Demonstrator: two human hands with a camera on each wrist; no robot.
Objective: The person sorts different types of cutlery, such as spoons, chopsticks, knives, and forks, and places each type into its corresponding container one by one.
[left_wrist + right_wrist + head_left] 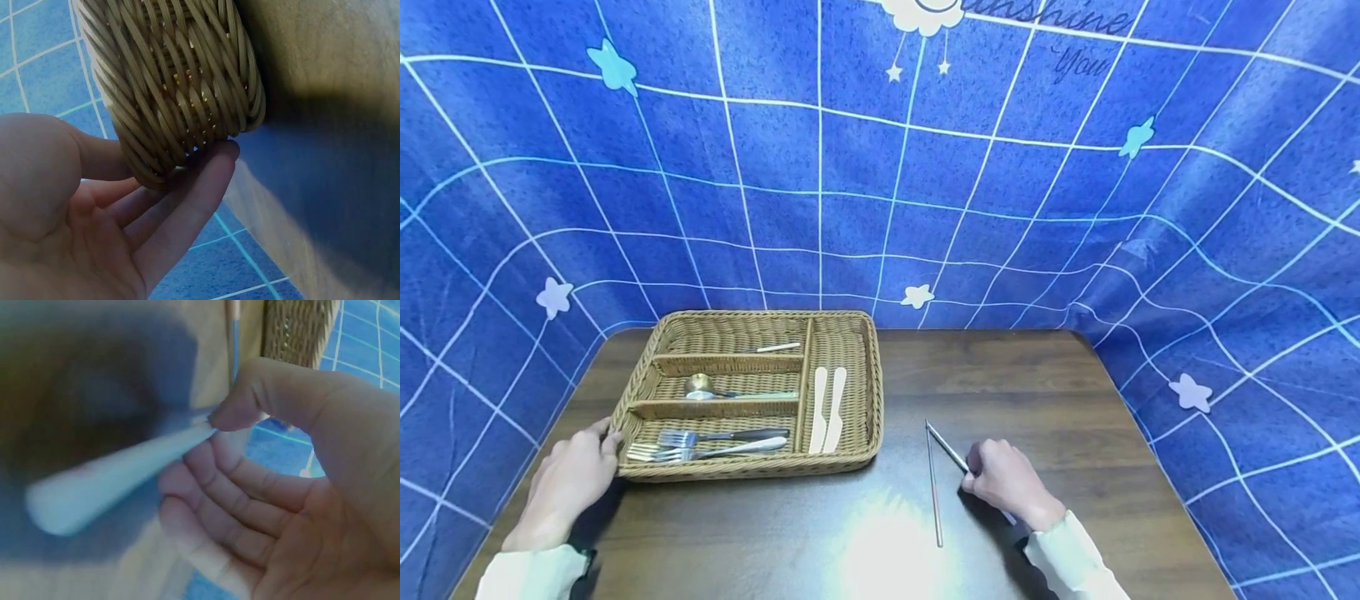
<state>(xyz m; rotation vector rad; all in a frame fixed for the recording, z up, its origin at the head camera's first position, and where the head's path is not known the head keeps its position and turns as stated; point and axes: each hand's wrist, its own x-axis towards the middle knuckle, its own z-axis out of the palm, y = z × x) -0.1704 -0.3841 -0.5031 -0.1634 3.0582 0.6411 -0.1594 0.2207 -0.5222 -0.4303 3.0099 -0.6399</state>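
Note:
On the left of the table sits a wicker cutlery basket (880, 392). My left hand (571, 473) grips its front left corner, with the thumb on one side of the wicker wall (181, 81) and the fingers against the other. To the right of the basket, my right hand (1009, 483) pinches a slim metal chopstick (949, 448) between thumb and fingertips; its thicker end (94, 484) extends toward the camera in the right wrist view. A second chopstick (935, 492) lies on the table beside that hand, the two tips close together.
Forks (722, 446) lie in the basket's front left compartment and spoons (700, 385) in the middle one. A light-handled utensil (777, 347) is at the back; two cream knives (817, 410) fill the right compartment. A blue gridded cloth (850, 183) surrounds the wooden table (1000, 367).

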